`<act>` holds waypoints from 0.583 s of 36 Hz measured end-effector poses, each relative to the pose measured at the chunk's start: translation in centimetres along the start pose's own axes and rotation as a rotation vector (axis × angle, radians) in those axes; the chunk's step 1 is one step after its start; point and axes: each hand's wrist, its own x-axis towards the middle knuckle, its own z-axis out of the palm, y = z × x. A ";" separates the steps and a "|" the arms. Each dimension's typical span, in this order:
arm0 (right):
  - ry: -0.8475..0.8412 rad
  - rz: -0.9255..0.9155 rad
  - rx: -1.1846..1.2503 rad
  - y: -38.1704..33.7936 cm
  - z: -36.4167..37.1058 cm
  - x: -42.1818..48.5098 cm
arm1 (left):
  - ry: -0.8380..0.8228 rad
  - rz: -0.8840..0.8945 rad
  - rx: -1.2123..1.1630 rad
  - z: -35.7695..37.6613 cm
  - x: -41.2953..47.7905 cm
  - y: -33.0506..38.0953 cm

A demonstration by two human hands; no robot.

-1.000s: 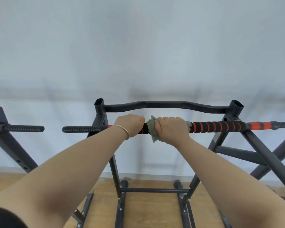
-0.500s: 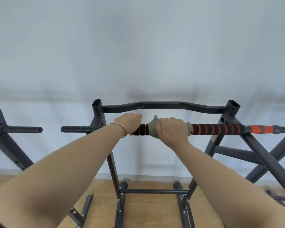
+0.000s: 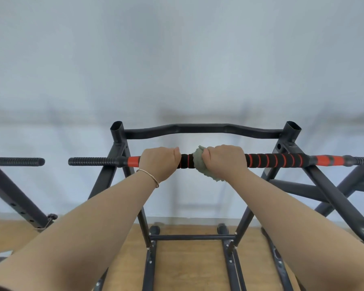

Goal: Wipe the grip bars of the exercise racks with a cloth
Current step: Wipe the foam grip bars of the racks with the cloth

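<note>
Curled round the bar [image 3: 275, 162], the right hand [image 3: 225, 159] clamps a crumpled grey-green cloth [image 3: 200, 164] to it. Just beside the cloth, the left hand [image 3: 159, 161] grips the bar bare. Its padding is black, ringed orange.

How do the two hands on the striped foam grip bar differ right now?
The left hand grips the black-and-orange foam grip bar bare; the right hand grips it through a crumpled grey-green cloth. The left wrist wears a thin bracelet; the right wrist is bare. Both curl over the bar, knuckles up.
</note>
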 end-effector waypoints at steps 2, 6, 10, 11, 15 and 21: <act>-0.074 0.054 0.077 0.5 -0.9 0.7 | 0.041 -0.018 -0.010 0.3 -0.3 0.2; -0.059 0.062 0.216 2.2 -0.8 0.7 | 0.122 -0.025 -0.036 0.9 -0.5 0.4; 0.129 -0.025 0.137 3.0 1.0 -1.2 | 0.093 -0.031 -0.028 0.6 -0.7 0.5; 0.176 -0.028 0.127 2.8 1.3 -1.3 | 0.058 -0.025 -0.017 0.3 -0.6 0.5; 0.358 0.005 0.127 1.9 1.6 -1.3 | -0.054 -0.053 -0.088 -2.1 1.9 -0.4; 0.508 0.020 0.188 1.2 2.1 -1.9 | -0.384 0.022 -0.233 -2.8 3.8 0.8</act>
